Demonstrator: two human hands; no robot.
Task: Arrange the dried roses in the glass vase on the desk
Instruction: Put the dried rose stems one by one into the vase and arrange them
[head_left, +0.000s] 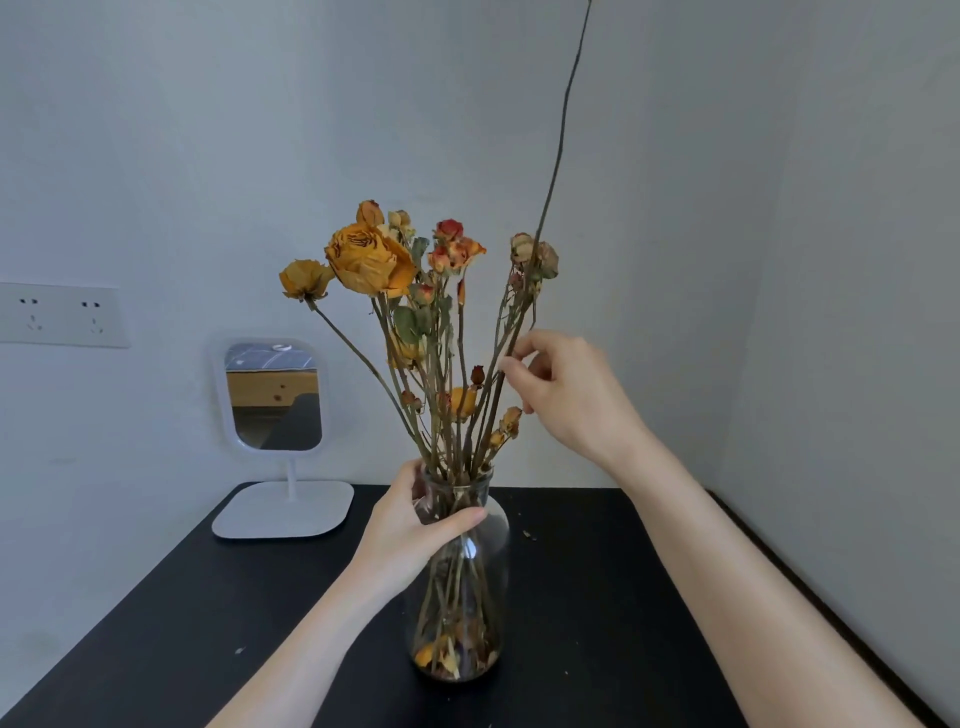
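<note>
A clear glass vase (480, 597) stands on the black desk (156, 623) and holds several dried roses (371, 260), orange, yellow and red, on thin brown stems. Fallen petals lie in the vase's bottom. My left hand (415, 530) grips the vase's neck, thumb across the front. My right hand (566, 395) is raised at the right of the bunch and pinches a stem (511, 338) between thumb and fingertips. One long bare stem (563, 119) rises past the top of the frame.
A white stand mirror (272, 400) sits at the desk's back left, near the wall. A white double socket (62, 314) is on the wall at left. Small dry crumbs (530, 534) lie on the desk right of the vase. Walls close in behind and at right.
</note>
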